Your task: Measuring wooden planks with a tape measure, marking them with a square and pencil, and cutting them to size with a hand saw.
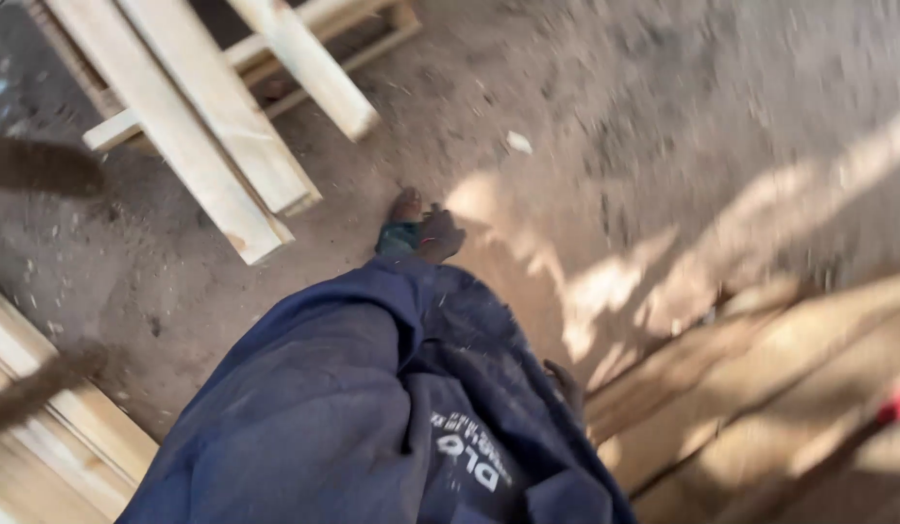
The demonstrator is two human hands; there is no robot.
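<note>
We look down at dark blue trousers (372, 408) and a sandalled foot (416, 233) on a dirt floor (664, 116), pale planks (207, 126) stacked just ahead (neither hand shows, so we cannot tell their grip); stepping well means clearing the plank ends.

A: Ground? Bare dirt floor (664, 116), patches of sun on the right, one small pale scrap (518, 143) lying on it.

B: Timber? Pale planks (193, 116) stacked crosswise upper left; more boards (52, 437) at lower left edge; weathered boards (761, 388) lower right, blurred.
</note>
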